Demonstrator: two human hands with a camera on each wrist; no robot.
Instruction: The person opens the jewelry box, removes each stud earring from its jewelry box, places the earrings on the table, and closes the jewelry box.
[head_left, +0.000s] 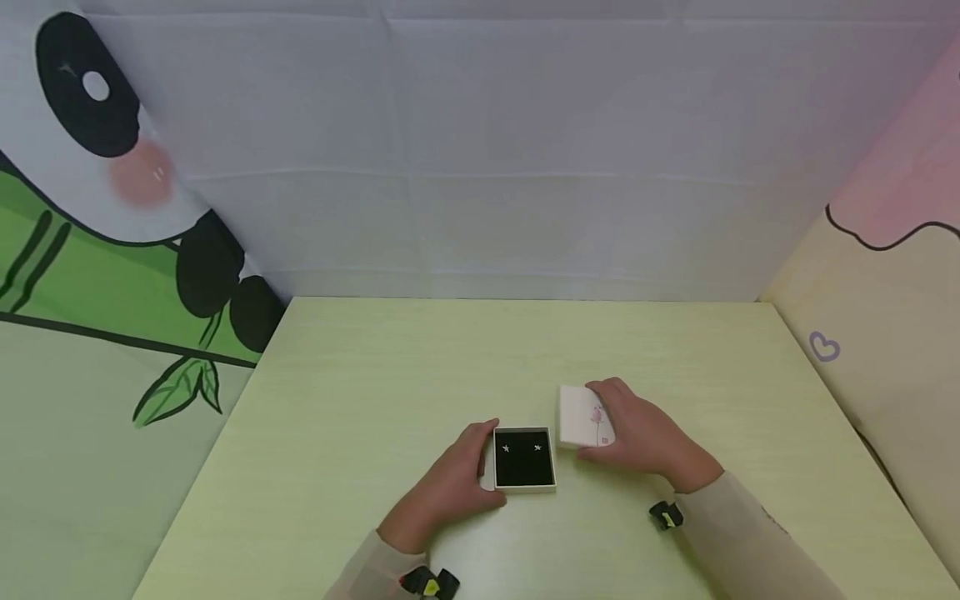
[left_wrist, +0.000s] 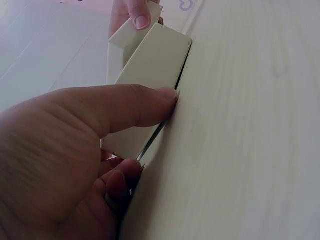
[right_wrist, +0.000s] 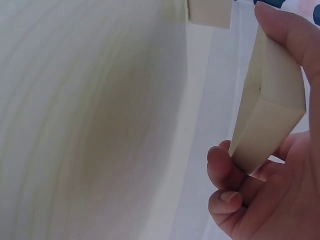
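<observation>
White earring box base (head_left: 525,489), held at the surface of the pale table (head_left: 360,375); two star-shaped earrings (head_left: 537,447) are displayed on its black insert (head_left: 523,472); its sides are gripped between thumb and fingers by the left hand (head_left: 456,481); flower-printed white lid (head_left: 577,417), raised just beside it, is clasped by the right hand (head_left: 639,429).
</observation>
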